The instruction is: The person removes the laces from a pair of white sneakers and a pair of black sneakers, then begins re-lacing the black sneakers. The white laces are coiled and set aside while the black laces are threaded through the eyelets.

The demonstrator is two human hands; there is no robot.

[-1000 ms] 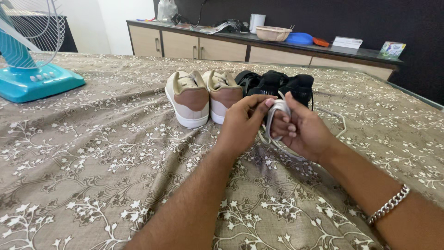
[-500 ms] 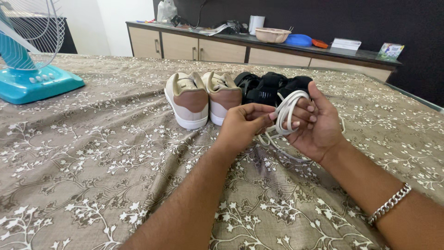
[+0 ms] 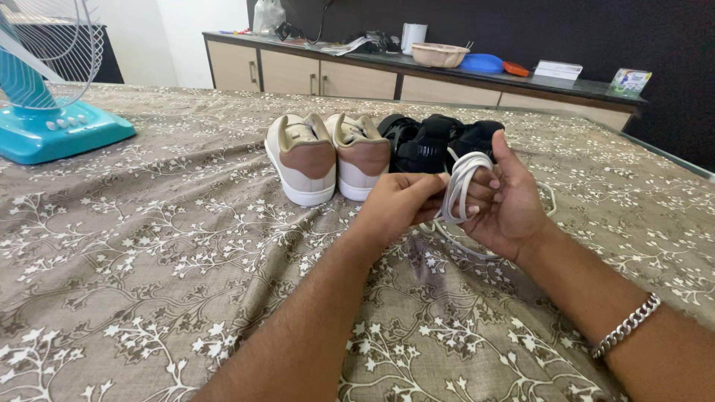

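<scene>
Your right hand centre frame, grip closed around looped white shoelace, your left hand pinching same lace, beige sneakers and black sandals behind on bed

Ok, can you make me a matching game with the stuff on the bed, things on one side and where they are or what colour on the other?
Things:
1. white lace
2. fan
3. beige shoes
4. black sandals

Match:
A. teal, far left on the bed
B. looped in both hands
C. behind the hands, right of the beige pair
D. middle of the bed, heels facing the camera

Pairs: 1-B, 2-A, 3-D, 4-C
</scene>
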